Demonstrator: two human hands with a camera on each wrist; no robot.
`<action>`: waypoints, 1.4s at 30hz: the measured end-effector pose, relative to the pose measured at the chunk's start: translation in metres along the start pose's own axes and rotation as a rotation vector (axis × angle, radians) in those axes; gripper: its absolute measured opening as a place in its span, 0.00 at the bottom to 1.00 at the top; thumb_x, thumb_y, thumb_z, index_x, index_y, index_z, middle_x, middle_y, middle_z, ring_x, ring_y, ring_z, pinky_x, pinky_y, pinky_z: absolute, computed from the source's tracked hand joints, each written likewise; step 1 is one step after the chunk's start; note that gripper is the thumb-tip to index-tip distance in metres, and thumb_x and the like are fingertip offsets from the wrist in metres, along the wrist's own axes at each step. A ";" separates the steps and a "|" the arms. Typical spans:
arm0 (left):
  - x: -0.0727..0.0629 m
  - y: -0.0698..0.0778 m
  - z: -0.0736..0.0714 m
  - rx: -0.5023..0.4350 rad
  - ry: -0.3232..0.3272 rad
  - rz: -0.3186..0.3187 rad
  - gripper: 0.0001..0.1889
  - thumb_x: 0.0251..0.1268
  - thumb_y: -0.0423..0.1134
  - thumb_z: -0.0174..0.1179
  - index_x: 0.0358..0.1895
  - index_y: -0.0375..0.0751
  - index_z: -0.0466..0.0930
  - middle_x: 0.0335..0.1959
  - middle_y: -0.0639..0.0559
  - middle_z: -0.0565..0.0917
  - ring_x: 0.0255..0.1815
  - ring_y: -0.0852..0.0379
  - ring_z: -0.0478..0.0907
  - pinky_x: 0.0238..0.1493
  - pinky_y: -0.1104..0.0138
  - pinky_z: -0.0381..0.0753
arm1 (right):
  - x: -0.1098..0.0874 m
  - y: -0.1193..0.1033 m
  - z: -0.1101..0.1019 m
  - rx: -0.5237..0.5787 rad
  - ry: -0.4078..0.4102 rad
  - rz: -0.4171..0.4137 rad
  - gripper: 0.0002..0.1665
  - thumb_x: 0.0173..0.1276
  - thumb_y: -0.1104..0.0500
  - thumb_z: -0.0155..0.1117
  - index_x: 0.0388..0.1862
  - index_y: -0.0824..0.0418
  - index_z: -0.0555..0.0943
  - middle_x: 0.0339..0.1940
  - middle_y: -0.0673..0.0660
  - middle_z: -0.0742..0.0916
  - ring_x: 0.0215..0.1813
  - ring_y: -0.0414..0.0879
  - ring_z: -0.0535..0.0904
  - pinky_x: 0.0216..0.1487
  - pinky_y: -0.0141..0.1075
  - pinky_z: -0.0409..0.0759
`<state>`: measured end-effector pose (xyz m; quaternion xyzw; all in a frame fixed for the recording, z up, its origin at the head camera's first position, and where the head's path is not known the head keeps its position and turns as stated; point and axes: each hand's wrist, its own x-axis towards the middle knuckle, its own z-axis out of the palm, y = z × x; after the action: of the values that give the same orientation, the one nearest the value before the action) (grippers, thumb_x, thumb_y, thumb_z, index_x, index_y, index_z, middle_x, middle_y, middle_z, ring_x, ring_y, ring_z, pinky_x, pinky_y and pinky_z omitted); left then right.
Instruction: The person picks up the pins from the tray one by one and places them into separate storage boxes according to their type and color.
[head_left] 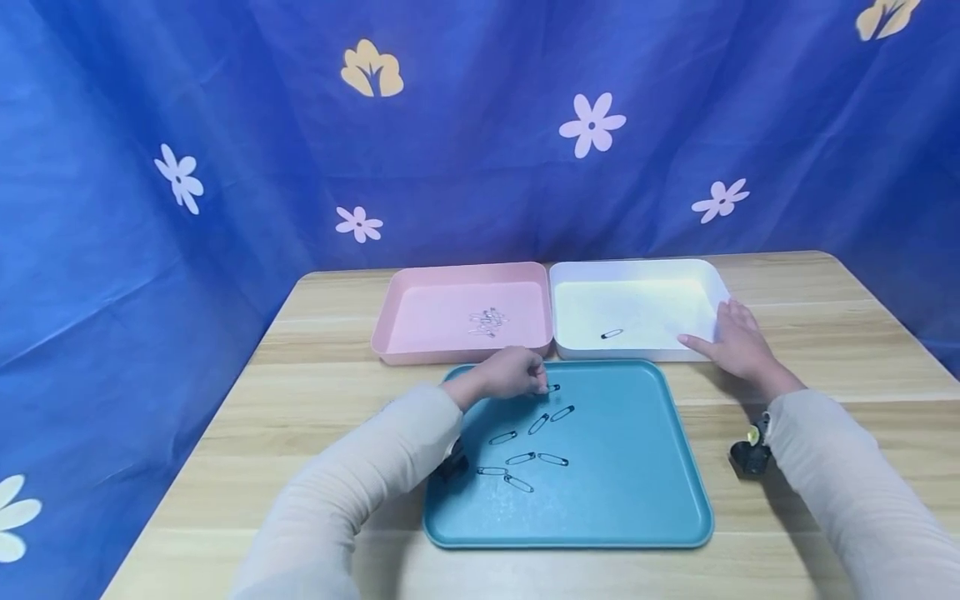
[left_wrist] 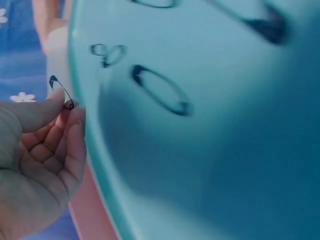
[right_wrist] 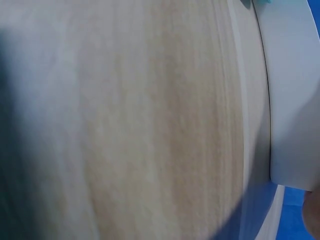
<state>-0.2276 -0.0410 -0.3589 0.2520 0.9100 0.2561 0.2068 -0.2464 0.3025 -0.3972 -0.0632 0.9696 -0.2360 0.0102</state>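
Thumb and fingertips of my left hand (head_left: pixel 513 372) pinch a safety pin (left_wrist: pixel 62 92) above the far-left part of the teal tray (head_left: pixel 600 508). Several more safety pins (head_left: pixel 552 459) lie scattered on that tray. Over the front right corner of the white tray (head_left: pixel 615 353) is my right hand (head_left: pixel 738 343), thumb spread and fingers along the rim. A single safety pin (head_left: pixel 612 333) lies in the white tray. To its left, a pink tray (head_left: pixel 435 300) holds a small heap of safety pins (head_left: pixel 487 321). The right wrist view shows only a bit of the right hand (right_wrist: pixel 312 215).
A wood-grain table (head_left: pixel 300 433) carries all three trays. The pink and white trays stand side by side behind the teal one. A blue curtain (head_left: pixel 465 167) with flower prints hangs behind the table. A dark wrist device (head_left: pixel 750 454) is at the right sleeve.
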 end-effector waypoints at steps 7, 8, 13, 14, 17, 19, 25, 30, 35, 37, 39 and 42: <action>0.017 0.019 -0.013 -0.099 0.084 0.039 0.06 0.57 0.35 0.55 0.24 0.40 0.77 0.21 0.55 0.78 0.24 0.61 0.73 0.27 0.72 0.72 | 0.000 -0.001 0.000 -0.001 -0.005 0.003 0.60 0.57 0.33 0.46 0.59 0.83 0.35 0.61 0.78 0.38 0.63 0.67 0.30 0.60 0.54 0.30; 0.020 0.021 -0.014 -0.111 0.097 0.046 0.05 0.56 0.34 0.56 0.24 0.40 0.77 0.21 0.54 0.78 0.24 0.61 0.73 0.26 0.73 0.72 | 0.000 -0.001 0.000 0.001 -0.005 0.003 0.61 0.57 0.33 0.46 0.59 0.83 0.35 0.61 0.78 0.38 0.63 0.67 0.30 0.60 0.54 0.30; 0.037 0.028 -0.018 -0.227 0.125 0.035 0.04 0.55 0.34 0.57 0.26 0.38 0.78 0.21 0.49 0.78 0.24 0.55 0.74 0.27 0.68 0.75 | 0.000 0.000 0.000 -0.005 0.000 -0.003 0.60 0.58 0.34 0.45 0.59 0.84 0.35 0.61 0.79 0.39 0.63 0.67 0.30 0.60 0.54 0.29; 0.040 0.029 -0.017 -0.259 0.127 0.028 0.04 0.55 0.34 0.57 0.26 0.38 0.78 0.22 0.47 0.78 0.25 0.53 0.74 0.28 0.66 0.75 | 0.000 0.001 0.000 -0.007 0.001 -0.004 0.60 0.58 0.34 0.45 0.59 0.84 0.35 0.61 0.79 0.40 0.63 0.67 0.30 0.60 0.53 0.29; 0.049 0.030 -0.015 -0.321 0.160 0.005 0.04 0.55 0.35 0.57 0.26 0.38 0.78 0.22 0.47 0.77 0.25 0.52 0.74 0.27 0.65 0.74 | 0.000 0.002 0.000 -0.009 0.007 -0.002 0.60 0.58 0.34 0.45 0.59 0.84 0.36 0.60 0.79 0.40 0.63 0.67 0.30 0.60 0.53 0.29; 0.056 0.030 -0.013 -0.354 0.198 -0.007 0.04 0.54 0.34 0.58 0.26 0.38 0.78 0.21 0.48 0.77 0.24 0.54 0.73 0.26 0.67 0.73 | 0.000 0.002 0.000 -0.009 0.011 -0.003 0.60 0.58 0.34 0.45 0.59 0.84 0.36 0.60 0.80 0.40 0.63 0.67 0.31 0.60 0.53 0.29; 0.079 0.029 -0.007 -0.507 0.288 -0.078 0.03 0.53 0.32 0.58 0.25 0.36 0.78 0.22 0.52 0.77 0.24 0.60 0.71 0.28 0.70 0.73 | 0.001 0.003 0.001 -0.006 0.004 0.000 0.60 0.58 0.33 0.45 0.59 0.83 0.35 0.61 0.79 0.39 0.63 0.66 0.30 0.60 0.53 0.29; 0.091 0.032 -0.005 -0.424 0.289 -0.093 0.04 0.53 0.34 0.59 0.25 0.39 0.80 0.22 0.52 0.79 0.24 0.61 0.73 0.27 0.72 0.72 | 0.002 0.003 0.001 -0.003 0.000 0.008 0.60 0.58 0.33 0.45 0.59 0.83 0.34 0.61 0.78 0.38 0.63 0.66 0.29 0.60 0.54 0.29; 0.101 0.034 -0.006 -0.314 0.287 -0.076 0.04 0.53 0.33 0.59 0.25 0.39 0.80 0.18 0.54 0.77 0.20 0.62 0.69 0.21 0.73 0.67 | 0.002 0.001 0.000 -0.001 -0.003 0.011 0.61 0.57 0.33 0.45 0.59 0.82 0.34 0.61 0.77 0.39 0.63 0.66 0.29 0.60 0.53 0.29; 0.105 0.033 -0.006 -0.280 0.298 -0.079 0.04 0.53 0.33 0.58 0.25 0.39 0.81 0.17 0.55 0.76 0.19 0.62 0.67 0.20 0.74 0.65 | 0.002 0.001 0.000 0.000 -0.002 0.010 0.61 0.57 0.33 0.46 0.59 0.83 0.34 0.61 0.78 0.39 0.63 0.66 0.30 0.60 0.53 0.29; 0.109 0.034 -0.006 -0.250 0.311 -0.084 0.03 0.52 0.33 0.59 0.26 0.38 0.81 0.16 0.54 0.76 0.18 0.62 0.66 0.19 0.75 0.63 | 0.002 0.001 0.001 -0.001 0.002 0.010 0.61 0.57 0.34 0.46 0.59 0.83 0.34 0.61 0.78 0.39 0.63 0.66 0.30 0.60 0.53 0.29; 0.114 0.036 -0.005 -0.194 0.318 -0.103 0.02 0.51 0.32 0.60 0.27 0.39 0.82 0.18 0.54 0.78 0.19 0.63 0.65 0.19 0.76 0.62 | 0.002 0.001 0.001 -0.004 0.009 0.012 0.60 0.58 0.34 0.46 0.59 0.82 0.34 0.61 0.78 0.39 0.63 0.66 0.30 0.60 0.53 0.30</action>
<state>-0.3072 0.0479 -0.3626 0.1403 0.9139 0.3685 0.0965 -0.2486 0.3025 -0.3986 -0.0565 0.9705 -0.2343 0.0073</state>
